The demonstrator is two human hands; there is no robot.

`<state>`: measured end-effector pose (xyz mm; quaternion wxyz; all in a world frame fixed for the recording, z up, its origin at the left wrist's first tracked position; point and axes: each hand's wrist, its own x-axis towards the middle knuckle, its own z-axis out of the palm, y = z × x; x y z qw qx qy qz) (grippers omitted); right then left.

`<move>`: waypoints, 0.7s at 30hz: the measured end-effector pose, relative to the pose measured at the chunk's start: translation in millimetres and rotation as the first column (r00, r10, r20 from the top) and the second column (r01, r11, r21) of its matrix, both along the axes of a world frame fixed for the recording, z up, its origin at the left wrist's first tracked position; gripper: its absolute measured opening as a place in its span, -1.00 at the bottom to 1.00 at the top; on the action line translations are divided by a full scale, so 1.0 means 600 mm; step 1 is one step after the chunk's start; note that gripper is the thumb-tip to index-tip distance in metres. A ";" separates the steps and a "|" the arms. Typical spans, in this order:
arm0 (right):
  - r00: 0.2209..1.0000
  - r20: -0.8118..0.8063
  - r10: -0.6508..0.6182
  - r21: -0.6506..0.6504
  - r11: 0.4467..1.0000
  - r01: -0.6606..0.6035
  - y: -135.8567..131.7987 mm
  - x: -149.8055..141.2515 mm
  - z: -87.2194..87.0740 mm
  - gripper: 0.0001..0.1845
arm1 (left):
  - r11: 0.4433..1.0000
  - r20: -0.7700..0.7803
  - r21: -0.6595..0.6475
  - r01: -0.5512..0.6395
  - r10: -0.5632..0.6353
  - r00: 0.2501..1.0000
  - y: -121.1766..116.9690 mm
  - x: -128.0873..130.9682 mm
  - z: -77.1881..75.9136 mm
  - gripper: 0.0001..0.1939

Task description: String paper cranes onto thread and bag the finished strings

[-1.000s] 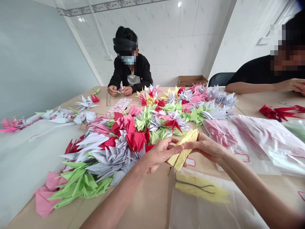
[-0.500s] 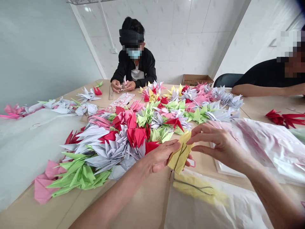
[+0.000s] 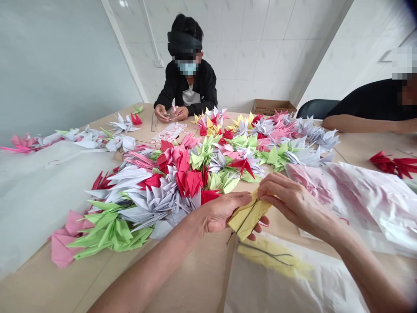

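My left hand [image 3: 220,213] is closed around a stack of yellow folded paper [image 3: 246,219], thumb on top and fingertips curled beneath. A thin dark cord runs lengthwise over the paper, and its loose end sticks out at the lower left. At the upper right end of the stack, my right hand [image 3: 293,202] pinches the paper or the cord; exactly which is hidden by the fingers. Under my hands lies a translucent white plastic bag [image 3: 273,291] with more yellow paper and a dark cord showing at its top.
A large heap of folded paper cranes [image 3: 192,184] in several colours spreads across the table [image 3: 182,269]. White plastic bags [image 3: 371,195] lie at right, clear plastic sheeting [image 3: 39,187] at left. One person [image 3: 192,87] sits opposite; another person's arm [image 3: 365,124] rests at right.
My right fingers have come together at the paper's upper end, where they were more spread before. The yellow stack has tilted further to the right. The camera view has shifted slightly.
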<state>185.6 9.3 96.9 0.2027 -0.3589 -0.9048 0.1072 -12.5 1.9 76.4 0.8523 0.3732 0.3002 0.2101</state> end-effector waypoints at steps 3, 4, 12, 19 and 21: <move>0.989 -0.107 -0.101 -0.060 0.994 0.095 0.007 0.008 -0.002 -0.80 | 1.000 -0.019 -0.007 0.007 -0.007 1.000 0.002 -0.001 -0.001 -0.65; 0.981 -0.147 -0.128 -0.097 0.989 0.115 0.010 0.011 -0.003 -0.81 | 1.000 -0.025 -0.010 0.005 -0.005 1.000 0.003 -0.001 -0.002 -0.65; 0.904 -0.415 -0.104 -0.326 0.945 -0.041 -0.010 0.013 0.013 -0.87 | 0.943 0.021 -0.095 -0.318 0.321 0.947 0.017 0.010 -0.013 -0.71; 0.977 -0.055 0.208 -0.685 0.703 -0.188 -0.029 0.021 0.045 -0.75 | 0.901 0.020 -0.100 -0.421 0.425 0.905 0.025 0.002 0.001 -0.69; 0.992 0.037 0.125 -0.518 0.851 -0.088 -0.020 0.040 0.041 -0.74 | 0.922 0.018 -0.073 -0.380 0.382 0.924 0.026 -0.004 0.000 -0.71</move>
